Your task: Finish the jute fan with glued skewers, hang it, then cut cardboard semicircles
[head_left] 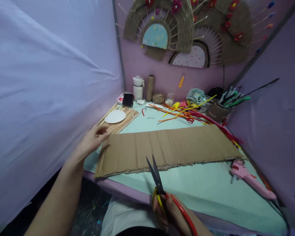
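A long piece of brown cardboard (pixel 172 147) with a ragged front edge lies across the light green table. At its left end is my left hand (pixel 92 141), fingers loosely bent and apart, the tips at the back left corner; whether they touch it I cannot tell. My right hand (pixel 172 209) grips scissors (pixel 156 175) with red and yellow handles below the front edge. Their dark blades point away from me, slightly parted, the tips over the cardboard. Just behind my left hand, a white paper oval (pixel 115 116) rests on a bundle of thin wooden sticks (pixel 127 123).
A pink glue gun (pixel 252 180) lies at the right with its cord. Orange and yellow pipe cleaners (pixel 179 113) are spread behind the cardboard. Along the back stand a white bottle (pixel 138 88), a phone (pixel 127 99), a twine ball (pixel 158 98) and a pen holder (pixel 218 111).
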A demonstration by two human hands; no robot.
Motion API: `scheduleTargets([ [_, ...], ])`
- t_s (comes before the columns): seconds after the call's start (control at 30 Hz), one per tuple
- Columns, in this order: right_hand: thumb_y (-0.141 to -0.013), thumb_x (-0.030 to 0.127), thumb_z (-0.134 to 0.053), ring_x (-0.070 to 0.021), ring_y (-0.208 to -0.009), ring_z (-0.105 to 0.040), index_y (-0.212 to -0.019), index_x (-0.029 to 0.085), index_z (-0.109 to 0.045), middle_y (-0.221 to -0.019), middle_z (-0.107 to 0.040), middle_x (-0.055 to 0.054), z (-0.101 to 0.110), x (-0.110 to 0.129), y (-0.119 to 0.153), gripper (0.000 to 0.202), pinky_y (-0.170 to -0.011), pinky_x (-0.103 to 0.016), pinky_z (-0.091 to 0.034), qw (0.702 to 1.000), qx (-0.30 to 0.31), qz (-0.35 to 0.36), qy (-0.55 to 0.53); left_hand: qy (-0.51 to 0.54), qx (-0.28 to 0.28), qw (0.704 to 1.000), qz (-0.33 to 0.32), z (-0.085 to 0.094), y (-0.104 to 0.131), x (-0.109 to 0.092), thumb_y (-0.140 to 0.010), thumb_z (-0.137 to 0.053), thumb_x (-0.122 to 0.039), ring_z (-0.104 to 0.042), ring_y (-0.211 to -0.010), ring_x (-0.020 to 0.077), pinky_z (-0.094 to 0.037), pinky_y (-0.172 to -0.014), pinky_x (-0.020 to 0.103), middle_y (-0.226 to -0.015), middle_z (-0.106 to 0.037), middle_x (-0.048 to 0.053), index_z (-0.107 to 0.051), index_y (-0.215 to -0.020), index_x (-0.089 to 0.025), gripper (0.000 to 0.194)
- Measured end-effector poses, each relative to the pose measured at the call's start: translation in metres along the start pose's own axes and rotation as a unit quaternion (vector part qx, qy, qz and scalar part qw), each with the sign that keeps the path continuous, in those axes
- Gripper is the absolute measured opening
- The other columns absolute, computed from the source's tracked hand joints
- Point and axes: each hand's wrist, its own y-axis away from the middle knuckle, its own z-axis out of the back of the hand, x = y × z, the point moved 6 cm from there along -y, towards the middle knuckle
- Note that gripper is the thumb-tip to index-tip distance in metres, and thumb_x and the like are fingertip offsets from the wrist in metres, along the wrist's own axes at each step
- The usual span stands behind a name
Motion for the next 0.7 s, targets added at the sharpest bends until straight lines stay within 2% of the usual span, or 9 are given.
scheduleTargets([
  [0.07,-0.084,0.076,-0.041,-0.0078,-0.047,-0.032,-0.085,0.018,-0.054,-0.059,-0.039,0.005,-0.005,-0.003,-0.008,0.060,-0.047,-0.023,-0.030,0.999,0.008,-0.002,-0.040,0.011,-0.033,0.999,0.030,0.010,0.026,0.029,-0.054,-0.076,-0.049,-0.064,-0.089,0.0289,-0.050,-0.083,0.039,-0.095,-0.070,0.013,-0.071,-0.091,-0.017,0.049],
  [0.17,-0.083,0.076,-0.042,-0.0068,-0.047,-0.035,-0.083,0.017,-0.055,-0.061,-0.041,0.005,-0.007,-0.012,-0.018,0.061,-0.048,-0.022,-0.032,0.997,0.007,-0.033,-0.074,0.009,-0.020,0.998,0.054,0.005,0.050,0.053,-0.058,-0.075,-0.049,-0.063,-0.101,0.0316,-0.051,-0.086,0.043,-0.114,-0.064,0.016,-0.067,-0.106,-0.015,0.059],
  [0.3,-0.076,0.084,-0.038,-0.0069,-0.045,-0.037,-0.078,0.016,-0.056,-0.061,-0.043,0.003,-0.007,-0.019,-0.024,0.071,-0.047,-0.022,-0.034,0.993,0.001,-0.072,-0.098,0.043,-0.009,0.997,0.062,0.000,0.055,0.052,-0.064,-0.072,-0.046,-0.060,-0.110,0.0319,-0.051,-0.089,0.047,-0.129,-0.055,0.017,-0.061,-0.117,-0.017,0.061],
  [0.4,-0.077,0.085,-0.031,-0.0081,-0.044,-0.038,-0.075,0.016,-0.055,-0.055,-0.043,0.004,-0.008,-0.018,-0.026,0.073,-0.047,-0.022,-0.035,0.991,0.004,-0.078,-0.111,0.133,-0.036,0.986,0.089,0.001,0.053,0.045,-0.062,-0.075,-0.043,-0.061,-0.108,0.0285,-0.053,-0.087,0.041,-0.130,-0.055,0.014,-0.060,-0.116,-0.019,0.061],
  [0.5,-0.075,0.086,-0.030,-0.0088,-0.043,-0.038,-0.077,0.016,-0.056,-0.054,-0.043,0.004,-0.008,-0.017,-0.030,0.075,-0.046,-0.023,-0.035,0.989,0.005,-0.079,-0.122,0.261,-0.096,0.951,0.135,0.003,0.058,0.042,-0.061,-0.078,-0.039,-0.063,-0.104,0.0223,-0.055,-0.080,0.031,-0.130,-0.055,0.010,-0.057,-0.117,-0.022,0.062],
  [0.53,-0.074,0.087,-0.031,-0.0086,-0.043,-0.037,-0.078,0.016,-0.056,-0.055,-0.044,0.003,-0.008,-0.017,-0.031,0.075,-0.045,-0.023,-0.035,0.989,0.005,-0.077,-0.125,0.301,-0.094,0.936,0.159,0.000,0.061,0.042,-0.060,-0.079,-0.037,-0.065,-0.100,0.0213,-0.056,-0.076,0.029,-0.127,-0.057,0.009,-0.056,-0.117,-0.022,0.063],
  [0.57,-0.074,0.087,-0.032,-0.0086,-0.043,-0.037,-0.079,0.016,-0.056,-0.056,-0.044,0.003,-0.007,-0.017,-0.032,0.076,-0.045,-0.023,-0.035,0.989,0.005,-0.073,-0.128,0.335,-0.069,0.921,0.189,-0.006,0.064,0.042,-0.059,-0.080,-0.035,-0.066,-0.096,0.0212,-0.056,-0.071,0.028,-0.122,-0.061,0.010,-0.056,-0.117,-0.022,0.064],
  [0.7,-0.078,0.085,-0.030,-0.0095,-0.044,-0.037,-0.084,0.016,-0.057,-0.056,-0.044,0.003,-0.009,-0.013,-0.030,0.075,-0.046,-0.024,-0.036,0.991,0.016,-0.064,-0.117,0.408,0.130,0.854,0.296,-0.038,0.084,0.038,-0.059,-0.082,-0.027,-0.071,-0.084,0.0266,-0.057,-0.060,0.030,-0.103,-0.071,0.012,-0.054,-0.123,-0.018,0.070],
])
